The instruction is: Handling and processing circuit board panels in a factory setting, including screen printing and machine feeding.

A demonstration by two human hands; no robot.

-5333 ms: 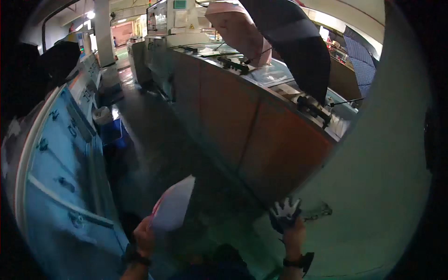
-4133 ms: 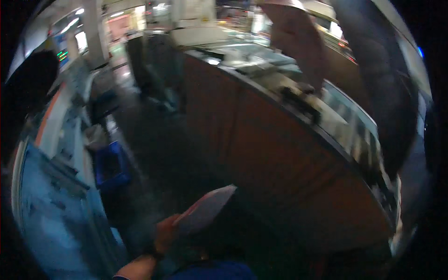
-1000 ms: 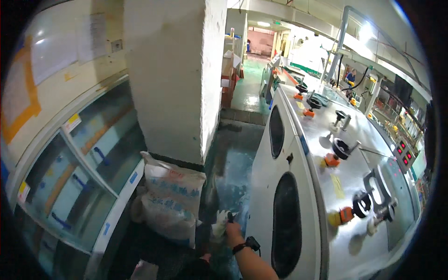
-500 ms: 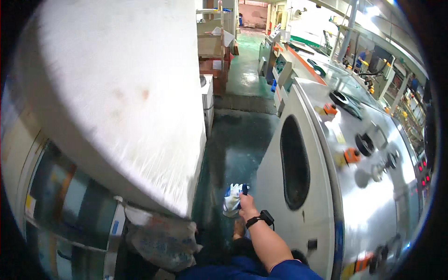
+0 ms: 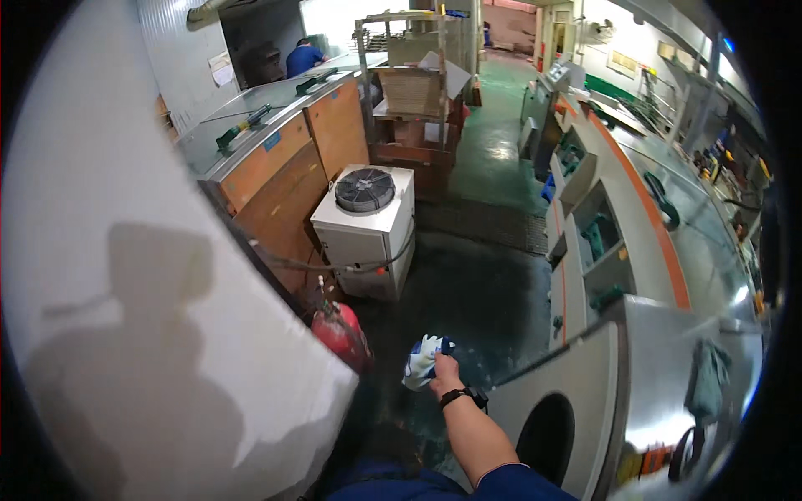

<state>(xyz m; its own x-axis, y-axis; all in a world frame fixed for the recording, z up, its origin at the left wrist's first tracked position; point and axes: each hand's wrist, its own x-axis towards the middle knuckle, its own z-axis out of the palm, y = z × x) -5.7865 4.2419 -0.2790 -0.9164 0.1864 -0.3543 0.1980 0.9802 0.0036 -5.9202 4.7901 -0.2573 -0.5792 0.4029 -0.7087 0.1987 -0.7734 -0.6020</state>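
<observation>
1. Wall surface [image 5: 125,275], pale and broad, fills the space well to the left of the fingers and carries the shadow of a person.
2. Grey machine housing [image 5: 668,275] with an orange stripe runs along the right of the fingers; its open compartments [image 5: 597,242] hold teal-green parts, and a dark round opening [image 5: 547,434] sits just right of the forearm.
3. Wooden-fronted cabinet [image 5: 284,167] with a glossy top stands far ahead and left of the fingers, with a green-handled tool lying on it.
4. Shelving rack [image 5: 413,92], well ahead of the fingers, holds cardboard boxes and a sheet of paper.
5. White box unit [image 5: 363,230] with a round black fan grille on top stands ahead and left of the fingers, on the dark green floor [image 5: 476,292].
6. Red fire extinguisher [image 5: 342,334] stands just left of the fingers, against the foot of the wall.
7. Right hand [image 5: 443,376], with a black wristband, reaches forward from a blue sleeve; its fingers are curled closed around the gloves.
8. Bundle of white and blue gloves [image 5: 422,361] sits in that grip, sticking out up and to the left of the fingers, above the floor.
9. Left hand does not appear in the view.
</observation>
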